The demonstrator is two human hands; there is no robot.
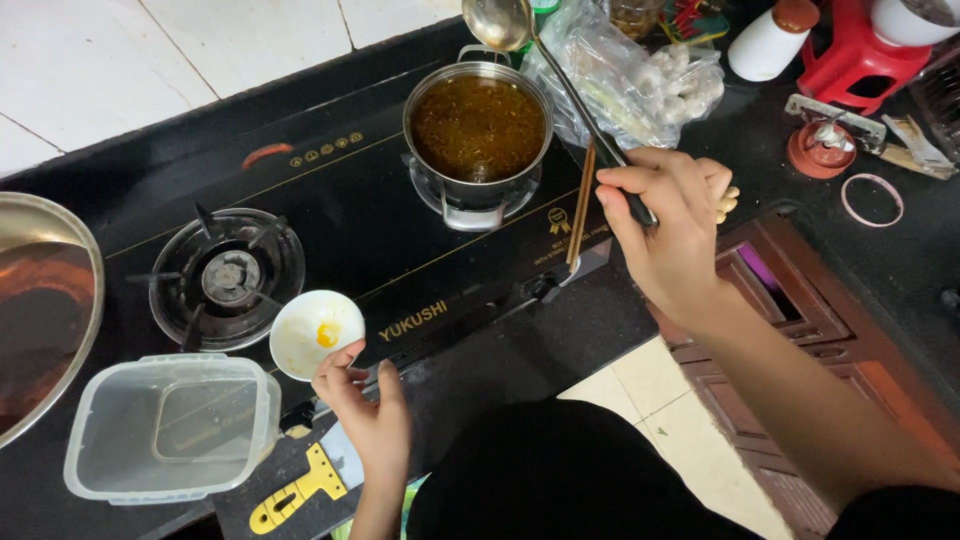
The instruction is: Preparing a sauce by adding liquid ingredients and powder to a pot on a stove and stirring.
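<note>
A small white bowl with a yellow smear inside is held at lower left of centre by the left hand, its fingers curled around the bowl's near rim. At right of centre, a ladle and a pair of brown chopsticks are gripped together by the right hand, fingers clenched around the dark ladle handle; the ladle's metal cup is seen at the top edge, just above the pot. The pot, filled with brown broth, is set on the right burner of a black stove in the upper middle. The left burner is seen just above and left of the bowl. A clear plastic container is placed at lower left, and part of a large metal pan is seen at the left edge. A clear bag lies right of the pot.
</note>
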